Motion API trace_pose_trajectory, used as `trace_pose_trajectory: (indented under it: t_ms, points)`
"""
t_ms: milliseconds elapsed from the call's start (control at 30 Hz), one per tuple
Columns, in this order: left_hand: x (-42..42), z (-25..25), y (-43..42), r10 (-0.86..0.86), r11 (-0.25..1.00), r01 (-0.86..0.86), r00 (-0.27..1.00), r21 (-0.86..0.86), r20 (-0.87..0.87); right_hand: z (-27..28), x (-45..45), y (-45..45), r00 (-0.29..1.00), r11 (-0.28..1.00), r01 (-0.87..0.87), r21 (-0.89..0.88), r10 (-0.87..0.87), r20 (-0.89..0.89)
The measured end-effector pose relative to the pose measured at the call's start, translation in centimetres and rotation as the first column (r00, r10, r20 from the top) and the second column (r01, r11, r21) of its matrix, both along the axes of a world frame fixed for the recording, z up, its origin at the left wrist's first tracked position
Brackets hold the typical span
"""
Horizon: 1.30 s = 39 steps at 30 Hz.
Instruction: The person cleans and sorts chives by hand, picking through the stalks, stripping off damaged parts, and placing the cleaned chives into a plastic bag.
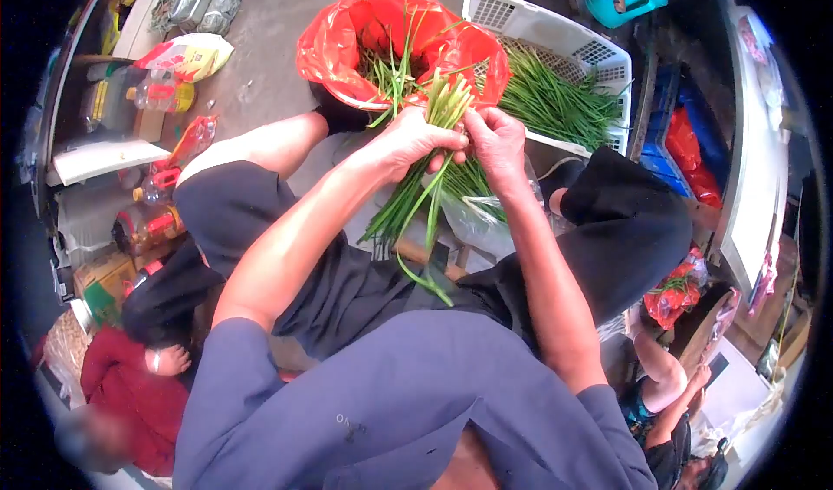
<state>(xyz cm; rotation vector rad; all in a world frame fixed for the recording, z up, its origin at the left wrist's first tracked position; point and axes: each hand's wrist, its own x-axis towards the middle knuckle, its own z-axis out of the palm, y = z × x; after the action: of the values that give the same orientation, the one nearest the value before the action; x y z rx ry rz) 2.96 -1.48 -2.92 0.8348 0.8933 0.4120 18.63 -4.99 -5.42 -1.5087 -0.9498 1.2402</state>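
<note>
A bunch of long green stalks (448,101) with pale ends pointing up is gripped in my left hand (411,145), its green leaves hanging down between my knees. My right hand (497,143) is closed at the right side of the pale ends, thumb and fingers pinched together; what they hold is too small to make out. Just beyond both hands stands a container lined with a red plastic bag (334,56), with loose green scraps inside. More green stalks (473,178) lie on clear plastic below my right hand.
A white basket (542,20) of green stalks (555,100) stands at the back right. Bottles (156,186) and a cardboard box (106,273) are on the left. A person in a red top (130,395) sits lower left; another person's arm (672,416) shows lower right.
</note>
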Motion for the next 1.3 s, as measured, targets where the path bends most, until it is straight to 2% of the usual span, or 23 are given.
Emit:
trace_pose_trajectory:
  t_ms: [33,100,133,200,267,467,600,667,700,733,767,800,833,867,933,1000,1067,1100,1133,1200,1233,1300]
  points:
    - [-0.1,0.1,0.1,-0.011,1.000,0.012,0.999,-0.025,0.030,-0.1,0.1,0.0,1.000,1.000,0.001,0.003,-0.001,0.001]
    - [-0.1,0.2,0.1,-0.004,0.998,0.008,0.998,-0.061,0.058,-0.1,0.5,0.1,0.981,0.998,0.047,-0.050,-0.037,0.189]
    - [-0.2,0.2,0.1,-0.004,0.998,0.007,0.998,-0.059,0.059,-0.3,0.8,0.3,0.981,0.998,0.047,-0.048,-0.037,0.189]
    - [-0.6,0.5,0.1,-0.073,0.991,0.075,0.997,-0.112,0.017,-0.8,1.7,0.8,0.975,0.969,0.212,-0.127,-0.200,0.096]
    - [-0.8,0.6,0.1,-0.057,0.991,0.061,0.998,-0.119,0.033,-0.8,2.6,0.9,0.973,0.963,0.225,-0.148,-0.230,-0.013]
    - [-0.8,2.1,0.6,-0.019,0.996,0.025,0.998,-0.091,0.060,-2.0,2.1,0.3,0.980,0.982,0.137,-0.133,-0.154,-0.125]
    - [-0.9,2.1,0.7,0.046,0.991,-0.038,0.997,-0.129,0.058,-2.5,1.9,0.0,0.972,0.975,0.087,-0.205,-0.128,-0.196]
    - [-1.3,1.7,0.8,0.066,0.988,-0.058,0.997,-0.146,0.049,-2.6,2.5,-0.3,0.990,0.963,-0.061,-0.262,0.025,-0.140]
    - [-1.6,1.6,0.9,0.111,0.985,-0.100,0.991,-0.140,0.078,-3.8,3.0,-0.6,0.997,0.967,-0.073,-0.246,0.067,-0.033]
    - [-1.8,1.7,0.9,0.155,0.981,-0.140,0.982,-0.135,0.107,-4.8,3.6,-1.0,0.998,0.966,-0.068,-0.250,0.063,-0.029]
    - [-2.3,2.1,1.1,0.141,0.979,-0.127,0.987,-0.162,0.078,-5.8,4.2,-1.3,0.965,0.948,-0.081,-0.308,0.152,0.214]
    - [-2.5,2.2,1.3,0.146,0.978,-0.130,0.985,-0.162,0.093,-6.9,4.7,-1.5,0.867,0.926,-0.080,-0.369,0.247,0.433]
    - [-2.7,2.6,1.4,0.154,0.976,-0.137,0.983,-0.170,0.094,-8.6,5.0,-1.9,0.854,0.945,-0.045,-0.324,0.205,0.479]
    - [-2.8,3.1,1.5,0.165,0.973,-0.146,0.982,-0.178,0.094,-10.3,5.2,-2.2,0.854,0.944,-0.046,-0.326,0.207,0.478]
    - [-3.0,3.6,1.7,0.202,0.967,-0.182,0.974,-0.177,0.099,-13.8,5.2,-2.5,0.843,0.888,-0.030,-0.459,0.269,0.467]
    - [-3.1,3.4,1.9,0.242,0.959,-0.222,0.965,-0.178,0.102,-16.7,4.8,-3.0,0.837,0.883,-0.053,-0.466,0.294,0.462]
    - [-3.0,2.7,2.1,0.308,0.950,-0.298,0.944,-0.099,0.116,-19.6,4.6,-3.3,0.790,0.881,-0.171,-0.440,0.390,0.474]
    - [-2.7,2.7,2.1,0.341,0.939,-0.334,0.935,-0.081,0.099,-19.0,4.0,-3.3,0.740,0.913,-0.183,-0.364,0.371,0.560]
    - [-2.6,2.8,2.1,0.346,0.937,-0.338,0.934,-0.086,0.095,-18.7,3.5,-2.9,0.740,0.910,-0.187,-0.369,0.377,0.557]
    - [-2.6,3.1,2.2,0.342,0.940,-0.340,0.935,-0.043,0.097,-18.4,2.4,-2.2,0.778,0.861,-0.086,-0.501,0.372,0.506]
    - [-2.7,3.0,2.3,0.346,0.938,-0.343,0.934,-0.050,0.091,-18.2,1.9,-2.3,0.750,0.904,-0.104,-0.414,0.345,0.565]
    - [-2.9,2.8,2.5,0.348,0.936,-0.341,0.933,-0.085,0.091,-17.9,1.4,-2.3,0.717,0.908,-0.178,-0.379,0.383,0.582]
